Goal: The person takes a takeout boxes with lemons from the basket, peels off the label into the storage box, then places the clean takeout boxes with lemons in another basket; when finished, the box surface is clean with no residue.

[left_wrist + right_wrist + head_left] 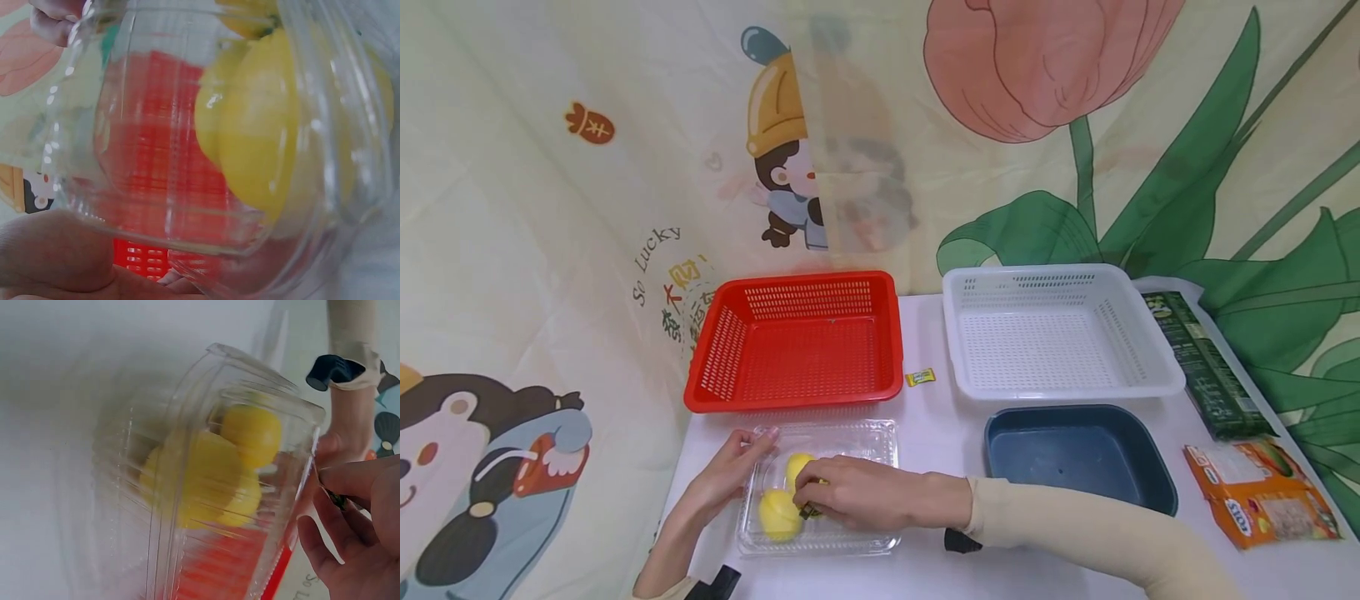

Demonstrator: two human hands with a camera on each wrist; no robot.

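Observation:
A clear plastic box (857,542) with a rim stands at the front of the table. Several yellow, lemon-like fruits (780,515) lie in it, and they show through its wall in both wrist views. My left hand (730,471) holds the box at its back left corner, thumb on the edge; its palm also shows in the left wrist view. Above the box, my right hand (861,493) pinches a small dark green wrapped piece (336,499) between thumb and fingers. What that piece is cannot be made out, as the fingers cover most of it.
A red basket (700,392) stands behind the box, and a white basket (1067,390) back right. Between them lies a small yellow packet (920,377). A dark blue basin (1157,483) sits right, beside a green package (1210,367) and an orange package (1262,492).

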